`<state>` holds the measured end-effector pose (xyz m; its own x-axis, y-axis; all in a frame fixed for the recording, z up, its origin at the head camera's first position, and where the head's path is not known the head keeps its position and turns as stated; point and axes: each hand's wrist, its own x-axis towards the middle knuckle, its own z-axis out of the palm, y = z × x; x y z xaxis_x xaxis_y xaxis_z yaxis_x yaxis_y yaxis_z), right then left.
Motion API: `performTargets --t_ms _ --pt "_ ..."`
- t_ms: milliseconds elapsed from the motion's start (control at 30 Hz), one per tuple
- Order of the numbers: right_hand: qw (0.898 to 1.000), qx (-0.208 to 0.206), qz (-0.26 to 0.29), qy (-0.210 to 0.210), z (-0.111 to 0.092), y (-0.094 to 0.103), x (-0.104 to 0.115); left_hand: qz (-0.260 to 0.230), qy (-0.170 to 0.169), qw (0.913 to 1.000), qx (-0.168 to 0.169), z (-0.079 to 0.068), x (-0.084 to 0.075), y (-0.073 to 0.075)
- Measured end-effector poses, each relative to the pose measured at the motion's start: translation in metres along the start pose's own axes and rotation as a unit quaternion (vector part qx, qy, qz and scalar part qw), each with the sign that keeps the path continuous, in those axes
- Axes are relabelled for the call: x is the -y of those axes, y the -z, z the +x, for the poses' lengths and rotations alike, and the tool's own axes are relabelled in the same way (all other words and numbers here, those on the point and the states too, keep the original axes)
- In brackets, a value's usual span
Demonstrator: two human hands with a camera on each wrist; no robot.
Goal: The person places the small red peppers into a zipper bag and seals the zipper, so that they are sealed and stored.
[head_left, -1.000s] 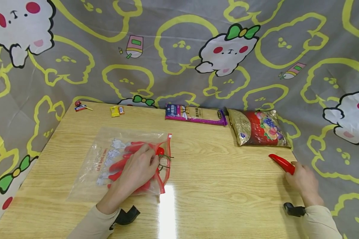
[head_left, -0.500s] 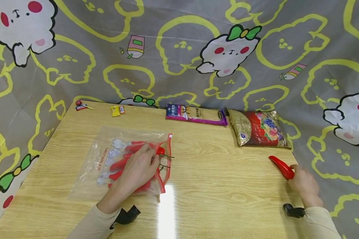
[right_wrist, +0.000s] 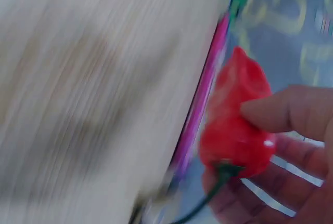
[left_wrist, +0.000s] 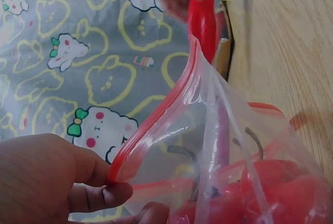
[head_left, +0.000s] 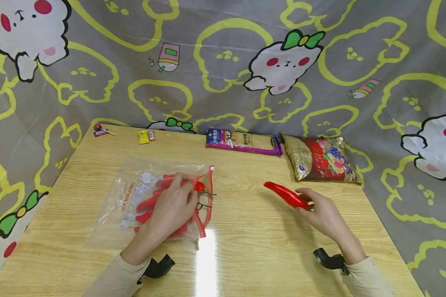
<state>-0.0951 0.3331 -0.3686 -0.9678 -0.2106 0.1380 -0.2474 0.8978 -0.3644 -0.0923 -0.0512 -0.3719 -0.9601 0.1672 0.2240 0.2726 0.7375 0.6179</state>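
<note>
A clear zip bag (head_left: pixel 113 185) with a red zip edge lies on the left of the table, its mouth facing right. Several red chili peppers (head_left: pixel 147 203) are inside, green stems toward the opening. My left hand (head_left: pixel 172 206) is over the bag's mouth; the left wrist view shows thumb and fingers pinching the red zip edge (left_wrist: pixel 151 122), the mouth held apart. Above the table, right of the bag, my right hand (head_left: pixel 324 212) holds one red chili pepper (head_left: pixel 285 194) by its stem end, tip pointing left. In the right wrist view, thumb and fingers grip that pepper (right_wrist: pixel 237 122).
Along the back edge lie a purple noodle packet (head_left: pixel 243 142) and a gold-and-red bag (head_left: pixel 321 159). Small wrapped candies (head_left: pixel 143 137) and a lollipop (head_left: pixel 98 128) sit at the back left. A patterned cloth (head_left: pixel 223 62) hangs behind the wooden table (head_left: pixel 252 247).
My right hand has carried the chili pepper left from the table's right edge toward the bag. The left hand and the bag stay in place.
</note>
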Motion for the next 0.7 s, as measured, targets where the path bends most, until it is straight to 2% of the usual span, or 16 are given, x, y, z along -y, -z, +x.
performTargets --t_ms 167,300,567,700 --pt "0.995 -0.016 0.033 0.091 0.021 -0.028 0.06 -0.003 0.002 1.0 0.003 0.0 0.0 0.001" --pt "0.989 -0.025 0.022 0.145 0.036 -0.048 0.092 0.005 0.001 0.9999 0.009 0.001 -0.001 0.002" --pt "0.98 -0.035 -0.025 0.193 0.065 -0.083 0.126 0.018 -0.016 0.9996 0.01 0.0 0.0 0.0" --pt "0.974 -0.067 -0.02 0.215 0.073 -0.095 0.138 0.017 -0.032 0.9993 0.004 0.0 0.0 0.0"
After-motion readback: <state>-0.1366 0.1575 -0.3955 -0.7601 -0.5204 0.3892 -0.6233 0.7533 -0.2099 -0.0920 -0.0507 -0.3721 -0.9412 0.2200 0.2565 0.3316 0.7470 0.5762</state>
